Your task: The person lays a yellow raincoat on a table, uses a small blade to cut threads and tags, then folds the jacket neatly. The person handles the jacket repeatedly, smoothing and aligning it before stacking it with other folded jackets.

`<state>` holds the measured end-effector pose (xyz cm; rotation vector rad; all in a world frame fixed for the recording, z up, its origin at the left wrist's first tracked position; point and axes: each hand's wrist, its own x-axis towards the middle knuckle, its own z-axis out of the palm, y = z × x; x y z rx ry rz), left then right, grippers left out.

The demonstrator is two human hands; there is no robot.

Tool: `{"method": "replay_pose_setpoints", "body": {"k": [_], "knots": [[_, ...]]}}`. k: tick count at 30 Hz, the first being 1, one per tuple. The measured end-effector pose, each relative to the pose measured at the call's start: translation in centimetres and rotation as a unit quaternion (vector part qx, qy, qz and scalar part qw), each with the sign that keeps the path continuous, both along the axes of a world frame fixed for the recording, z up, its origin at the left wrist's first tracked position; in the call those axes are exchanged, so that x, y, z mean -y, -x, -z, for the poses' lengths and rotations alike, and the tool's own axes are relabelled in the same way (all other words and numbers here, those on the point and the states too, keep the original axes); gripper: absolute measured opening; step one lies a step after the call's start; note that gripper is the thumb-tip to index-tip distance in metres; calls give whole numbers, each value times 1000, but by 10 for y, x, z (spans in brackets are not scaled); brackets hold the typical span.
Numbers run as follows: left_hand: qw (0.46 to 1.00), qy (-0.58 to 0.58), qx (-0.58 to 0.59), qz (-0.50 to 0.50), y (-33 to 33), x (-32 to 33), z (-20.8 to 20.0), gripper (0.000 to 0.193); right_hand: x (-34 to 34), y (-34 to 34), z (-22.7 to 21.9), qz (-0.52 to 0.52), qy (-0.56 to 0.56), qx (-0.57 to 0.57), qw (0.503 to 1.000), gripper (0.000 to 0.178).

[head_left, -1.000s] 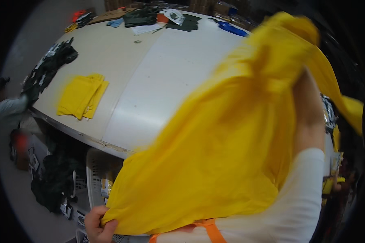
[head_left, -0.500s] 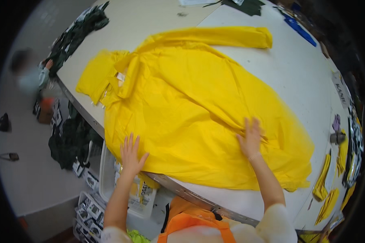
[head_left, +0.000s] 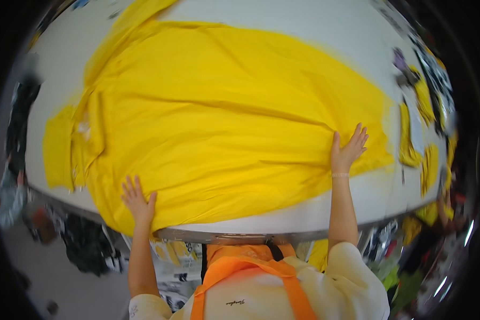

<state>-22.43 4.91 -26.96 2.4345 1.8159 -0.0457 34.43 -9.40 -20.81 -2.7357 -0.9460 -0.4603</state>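
A long yellow hooded raincoat [head_left: 213, 117] lies spread across the white table [head_left: 282, 224]. Its hood and collar [head_left: 64, 149] point left, and a sleeve [head_left: 128, 32] stretches away at the far left. My left hand [head_left: 138, 201] rests on the near edge of the coat with its fingers apart. My right hand [head_left: 349, 152] presses flat on the lower part of the coat, fingers spread. Creases run across the cloth toward my right hand. Neither hand grips anything.
Folded yellow pieces [head_left: 409, 136] lie at the table's right end, near a purple item [head_left: 399, 58]. Dark garments [head_left: 85, 242] are heaped below the table at left. Another person's sleeve [head_left: 10, 197] shows at far left. I wear an orange apron [head_left: 250, 261].
The view has turned, so the coat and table lie more level across it. Both hands stay spread on the coat, and the cloth under my right hand looks flatter.
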Motion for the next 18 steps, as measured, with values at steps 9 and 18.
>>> {"method": "replay_pose_setpoints", "body": {"k": [9, 18], "knots": [[998, -44, -8, 33, 1, 7, 6, 70, 158, -47, 6, 252, -78, -47, 963, 59], [998, -41, -4, 39, -3, 4, 9, 69, 177, -121, 80, 293, -286, -219, 886, 41]]}}
